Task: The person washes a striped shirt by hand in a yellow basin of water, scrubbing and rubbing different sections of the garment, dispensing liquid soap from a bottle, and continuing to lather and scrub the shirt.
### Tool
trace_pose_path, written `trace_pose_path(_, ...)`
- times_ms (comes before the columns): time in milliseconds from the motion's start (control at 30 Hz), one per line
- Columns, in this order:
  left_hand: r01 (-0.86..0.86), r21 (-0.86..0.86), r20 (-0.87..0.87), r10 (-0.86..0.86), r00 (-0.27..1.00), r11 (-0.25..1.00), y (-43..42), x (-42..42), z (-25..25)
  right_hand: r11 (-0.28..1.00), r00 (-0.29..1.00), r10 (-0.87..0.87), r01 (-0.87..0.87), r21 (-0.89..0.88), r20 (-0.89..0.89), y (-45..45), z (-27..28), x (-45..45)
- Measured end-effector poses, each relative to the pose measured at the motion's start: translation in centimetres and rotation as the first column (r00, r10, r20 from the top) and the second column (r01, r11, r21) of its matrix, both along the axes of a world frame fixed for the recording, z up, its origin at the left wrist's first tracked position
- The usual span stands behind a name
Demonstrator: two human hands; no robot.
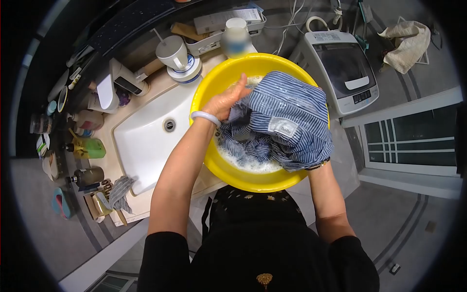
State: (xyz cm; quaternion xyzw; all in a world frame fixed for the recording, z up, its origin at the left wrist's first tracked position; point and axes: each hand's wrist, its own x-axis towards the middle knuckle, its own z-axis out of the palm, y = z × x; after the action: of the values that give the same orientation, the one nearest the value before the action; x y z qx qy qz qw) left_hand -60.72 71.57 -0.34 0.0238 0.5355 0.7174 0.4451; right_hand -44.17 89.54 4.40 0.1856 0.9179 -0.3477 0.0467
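Observation:
A wet blue-and-white striped garment (296, 104) with a pale sewn-on label (283, 126) is bunched up over a yellow basin (199, 92). Part of it lies in foamy water (245, 163). My left hand (228, 100), with a pale bangle at the wrist, grips the garment's left side, thumb pointing up. My right hand (318, 165) is at the lower right, beneath the cloth, which is held up over it. Its fingers are hidden; a dark bracelet shows at the wrist.
The basin stands on the counter beside a white sink (151, 141). A white mug (172, 51) and storage tray (204, 44) are behind. Bottles (90, 148) and a grey cloth (120, 192) line the left side. A washing machine (343, 73) stands at the right.

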Motion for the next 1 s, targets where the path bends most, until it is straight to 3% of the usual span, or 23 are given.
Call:
trace_pose_path(33,-0.055,0.119,0.235,0.025,0.972,0.991,0.2,1.7,3.6,0.999,0.992,0.035,-0.033,0.019,-0.125,0.6,-0.8,-0.1)
trace_pose_path(67,-0.061,0.118,0.238,0.031,0.971,0.991,0.0,1.6,2.9,0.997,0.967,0.070,-0.062,0.039,-0.245,1.3,-1.4,0.0)
trace_pose_path(100,-0.014,0.259,0.237,-0.049,0.970,0.966,-0.2,1.5,1.6,0.928,0.941,0.276,-0.208,0.310,-0.195,2.3,-1.7,0.1)
trace_pose_path(133,0.033,0.394,0.222,-0.130,0.966,0.918,-0.4,1.4,1.2,0.929,0.942,0.275,-0.209,0.307,-0.194,2.6,-1.4,0.2)
trace_pose_path(167,0.013,0.423,0.284,-0.146,0.948,0.906,-0.8,0.8,0.9,0.974,0.977,0.166,-0.142,0.178,-0.133,2.7,-1.0,0.4)
trace_pose_path(200,0.014,0.420,0.284,-0.146,0.948,0.907,-0.7,0.3,0.7,0.997,0.996,0.063,-0.060,0.051,-0.058,2.8,-0.7,0.5)
trace_pose_path(267,-0.138,0.301,0.283,0.050,0.958,0.944,-0.6,0.1,3.0,0.992,0.991,0.076,-0.064,0.108,-0.109,2.7,-0.9,0.4)
trace_pose_path(300,-0.140,0.299,0.277,0.055,0.959,0.944,-0.6,0.1,3.0,0.998,0.989,0.035,-0.026,0.065,-0.144,2.4,-0.6,0.5)
trace_pose_path(400,0.144,0.286,0.106,-0.180,0.978,0.947,0.0,0.6,2.0,0.996,0.975,-0.067,0.052,-0.075,-0.212,2.1,-0.9,0.6)
trace_pose_path(433,0.100,0.058,0.056,-0.104,0.993,0.993,0.5,1.6,1.9,0.997,0.974,-0.059,0.047,-0.061,-0.220,2.1,-0.8,0.4)
trace_pose_path(467,0.090,0.057,0.054,-0.093,0.994,0.994,0.3,1.7,1.9,0.998,0.973,-0.040,0.030,-0.049,-0.229,2.0,-1.0,0.3)
trace_pose_path(533,0.289,0.181,0.167,-0.319,0.933,0.940,0.3,3.1,2.6,1.000,0.970,-0.018,0.015,-0.014,-0.241,3.0,-0.9,0.5)
trace_pose_path(600,0.311,0.214,0.190,-0.351,0.917,0.926,-0.1,3.1,2.7,1.000,0.969,0.010,-0.005,0.021,-0.247,3.3,-0.8,0.3)
trace_pose_path(700,0.520,-0.033,-0.276,-0.508,0.816,0.854,-0.6,0.5,2.5,0.998,0.966,0.034,-0.019,0.060,-0.257,4.0,-1.0,1.4)
trace_pose_path(733,0.522,-0.036,-0.274,-0.510,0.815,0.852,-1.2,-0.5,2.4,0.997,0.964,0.041,-0.023,0.071,-0.264,3.9,-1.0,1.3)
trace_pose_path(800,0.300,-0.139,-0.511,-0.328,0.794,0.944,-2.9,-2.4,2.5,0.995,0.959,0.054,-0.030,0.091,-0.279,4.9,-1.1,0.1)
trace_pose_path(833,0.299,-0.146,-0.512,-0.331,0.792,0.943,-3.4,-2.7,3.2,0.994,0.956,0.062,-0.035,0.099,-0.288,4.9,-1.2,0.1)
trace_pose_path(900,0.166,-0.197,-0.359,-0.228,0.905,0.966,-4.3,-3.3,4.9,0.992,0.948,0.081,-0.047,0.116,-0.309,4.3,-1.3,-0.9)
trace_pose_path(933,0.164,-0.203,-0.362,-0.229,0.903,0.965,-4.1,-2.8,5.9,0.991,0.943,0.090,-0.053,0.124,-0.319,4.0,-1.3,-1.8)
trace_pose_path(1000,0.054,0.009,-0.157,-0.052,0.986,0.998,-3.7,-0.6,8.0,0.988,0.935,0.105,-0.061,0.138,-0.338,2.9,-1.3,-3.0)
